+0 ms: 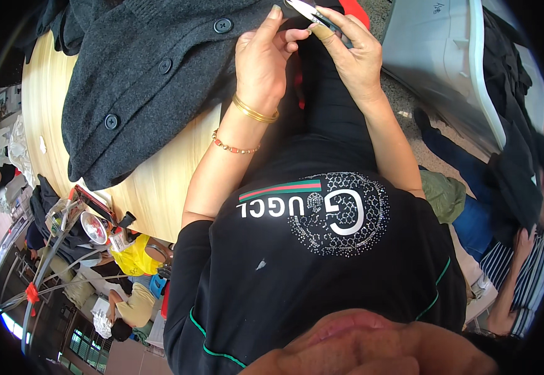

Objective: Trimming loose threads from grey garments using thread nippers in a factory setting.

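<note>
A dark grey wool coat (128,94) with a row of black buttons, one of them a four-hole button (223,25), lies across the table and reaches to my hands. My left hand (262,65) holds the coat's front edge near the top of the picture, thumb stretched along it and the other fingers curled in. In my right hand (354,56) is a pair of thread snips (304,10), pale blades pointing toward my left thumb. A tan wrap covers part of my right thumb. Just where the blade tips meet the cloth is cut off by the picture's top edge.
The light wood table (153,200) lies under the coat. At right stands a grey plastic bin (431,56) with dark cloth (503,69) over its far side. A person in a striped top (528,275) is close by. Beyond the table are a yellow bag (136,255) and another person (136,306).
</note>
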`<control>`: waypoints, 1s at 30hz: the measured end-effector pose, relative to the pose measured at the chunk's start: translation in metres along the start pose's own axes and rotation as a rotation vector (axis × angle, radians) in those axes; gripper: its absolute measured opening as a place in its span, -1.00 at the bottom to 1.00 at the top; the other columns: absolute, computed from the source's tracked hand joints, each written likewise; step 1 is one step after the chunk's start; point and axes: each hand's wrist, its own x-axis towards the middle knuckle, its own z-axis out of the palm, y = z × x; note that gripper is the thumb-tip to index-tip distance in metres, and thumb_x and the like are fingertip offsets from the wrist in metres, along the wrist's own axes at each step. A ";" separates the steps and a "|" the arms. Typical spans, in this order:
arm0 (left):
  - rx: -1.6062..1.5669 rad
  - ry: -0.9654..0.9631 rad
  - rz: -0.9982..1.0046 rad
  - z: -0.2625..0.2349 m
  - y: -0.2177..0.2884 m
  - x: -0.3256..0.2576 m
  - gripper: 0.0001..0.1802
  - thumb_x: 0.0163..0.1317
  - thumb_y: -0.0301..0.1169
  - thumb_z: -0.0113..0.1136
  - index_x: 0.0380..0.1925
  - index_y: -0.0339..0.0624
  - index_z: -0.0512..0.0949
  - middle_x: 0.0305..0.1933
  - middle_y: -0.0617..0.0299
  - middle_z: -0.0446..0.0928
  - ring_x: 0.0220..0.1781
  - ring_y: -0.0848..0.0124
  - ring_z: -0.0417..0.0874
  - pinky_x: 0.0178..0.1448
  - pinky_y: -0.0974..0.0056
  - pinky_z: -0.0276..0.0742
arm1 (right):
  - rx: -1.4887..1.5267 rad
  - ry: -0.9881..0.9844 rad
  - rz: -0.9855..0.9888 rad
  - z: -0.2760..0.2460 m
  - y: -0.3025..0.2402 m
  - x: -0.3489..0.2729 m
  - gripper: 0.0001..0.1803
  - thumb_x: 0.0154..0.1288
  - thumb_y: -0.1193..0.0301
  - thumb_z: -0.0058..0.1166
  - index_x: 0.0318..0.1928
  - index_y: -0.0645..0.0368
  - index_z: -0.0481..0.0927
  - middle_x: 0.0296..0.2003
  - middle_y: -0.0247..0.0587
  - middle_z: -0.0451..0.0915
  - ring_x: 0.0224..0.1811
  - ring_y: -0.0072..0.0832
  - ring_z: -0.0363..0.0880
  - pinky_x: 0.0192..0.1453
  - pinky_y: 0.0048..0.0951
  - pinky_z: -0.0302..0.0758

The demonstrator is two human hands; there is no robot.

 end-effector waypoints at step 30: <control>0.101 0.022 0.003 0.018 0.000 -0.024 -0.58 0.36 -0.28 0.18 0.12 -0.28 0.50 0.06 0.15 0.64 -0.25 0.44 0.71 -0.17 0.42 0.53 | 0.292 0.011 0.118 0.002 -0.016 -0.001 -0.68 0.30 0.48 0.26 0.04 0.31 0.62 -0.12 -0.27 0.67 -0.10 -0.63 0.60 0.05 -0.62 0.48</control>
